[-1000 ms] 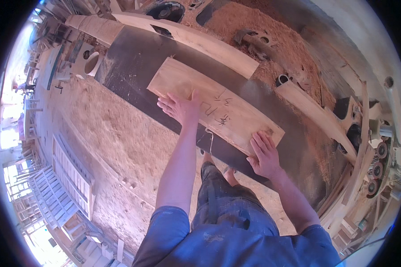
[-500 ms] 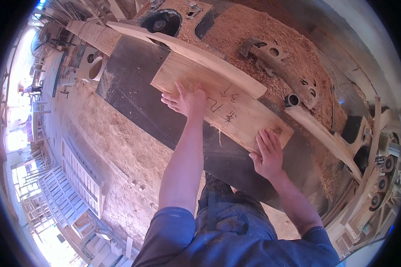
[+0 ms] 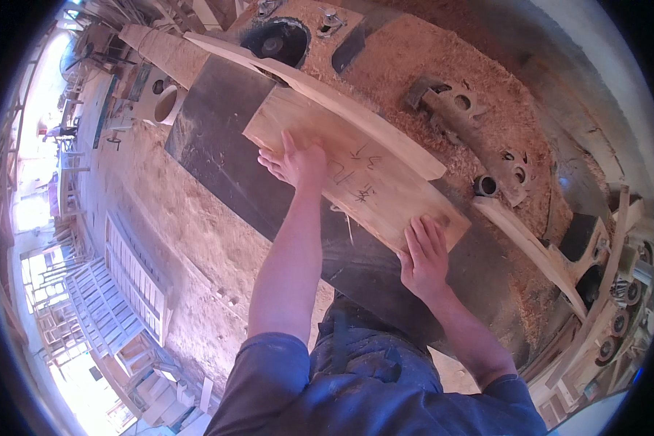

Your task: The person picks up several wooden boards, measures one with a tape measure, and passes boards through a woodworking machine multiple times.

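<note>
A pale wooden board (image 3: 392, 190) with dark handwritten marks lies flat on a dark machine table (image 3: 225, 109). Its far long edge is against or right beside a long curved wooden fence (image 3: 356, 116); I cannot tell if they touch. My left hand (image 3: 298, 163) holds the board toward its left end, thumb on top and fingers over the near edge. Near the right end, my right hand (image 3: 425, 254) grips the board, fingers laid on its top face and thumb at the near edge. A thin splinter hangs from the near edge between my hands.
Behind the fence are a round dark opening (image 3: 275, 43), metal fittings (image 3: 458, 109) and heaps of wood shavings (image 3: 414, 58). A long curved wood strip (image 3: 534, 251) runs along the right. Slatted wooden panels (image 3: 105, 305) stand at the left on the dusty floor (image 3: 203, 254).
Both hands and the board have shifted slightly toward me and left relative to the fence and table. My grip looks the same. The whole view has also moved a little.
</note>
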A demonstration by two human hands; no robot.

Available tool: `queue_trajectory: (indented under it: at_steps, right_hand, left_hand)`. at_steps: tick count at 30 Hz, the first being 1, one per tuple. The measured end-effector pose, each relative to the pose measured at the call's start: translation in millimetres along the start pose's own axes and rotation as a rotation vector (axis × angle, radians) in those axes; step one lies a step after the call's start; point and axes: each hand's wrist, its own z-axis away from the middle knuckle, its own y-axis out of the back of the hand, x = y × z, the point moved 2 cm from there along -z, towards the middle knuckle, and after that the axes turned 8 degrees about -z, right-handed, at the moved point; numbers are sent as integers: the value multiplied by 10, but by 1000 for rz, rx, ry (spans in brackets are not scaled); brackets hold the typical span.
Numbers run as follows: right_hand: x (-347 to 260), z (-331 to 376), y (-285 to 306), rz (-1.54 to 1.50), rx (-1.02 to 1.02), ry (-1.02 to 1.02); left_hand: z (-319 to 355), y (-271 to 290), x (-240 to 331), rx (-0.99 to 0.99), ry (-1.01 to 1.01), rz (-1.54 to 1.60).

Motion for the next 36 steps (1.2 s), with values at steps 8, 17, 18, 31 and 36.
queue_trajectory:
  at_steps: [8,17,18,31,36]
  right_hand:
    - [58,-106,0,1,-68,109]
    - [-7,-299,-120,-18,-67,100]
    - [-33,-350,-155,-15,-70,96]
    - [-249,-994,-632,-11,-38,128]
    - [-342,-1261,-818,-16,-38,132]
  left_hand:
    - [-61,106,15,6,-24,67]
    - [-231,101,20,16,-30,50]
    - [-299,116,14,19,-24,56]
    - [-1141,210,-2,62,-9,53]
    - [-1524,224,-29,77,-22,25]
